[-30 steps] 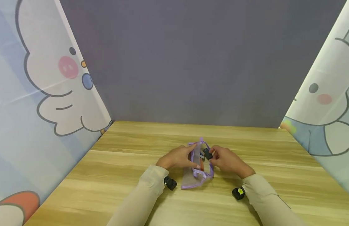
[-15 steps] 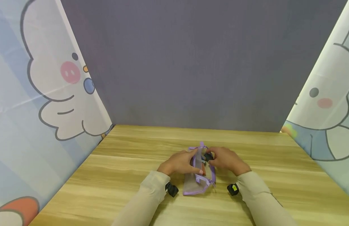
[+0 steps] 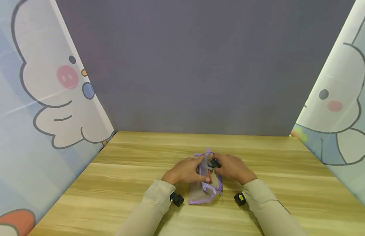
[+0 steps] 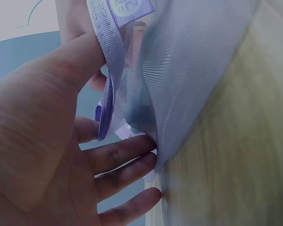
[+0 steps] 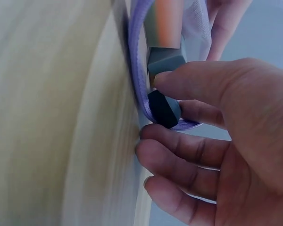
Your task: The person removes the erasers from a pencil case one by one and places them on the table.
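A mesh zip pouch (image 3: 197, 193) with purple trim lies on the table, its mouth spread. My left hand (image 3: 183, 170) holds the pouch's left side, the thumb at the near end of the opening and the fingers along the mesh. At the opposite rim, my right hand (image 3: 233, 168) pinches a small dark faceted block (image 5: 164, 109) between thumb and index finger, inside the purple zip edge (image 5: 137, 61). Within the pouch, an orange piece (image 5: 169, 23) and a grey angular piece (image 5: 167, 60) show beside that block. Their exact kinds are unclear.
The wood-grain table (image 3: 135, 154) surrounds the pouch. A dark grey panel (image 3: 182, 65) stands at the back edge, and cartoon-printed curtains (image 3: 61, 98) flank both sides. Black camera units (image 3: 177, 199) hang at the wrists.
My right hand has moved slightly left and inward over the pouch, with the dark block still at its fingertips. The left hand keeps its hold; the head view has shifted a little.
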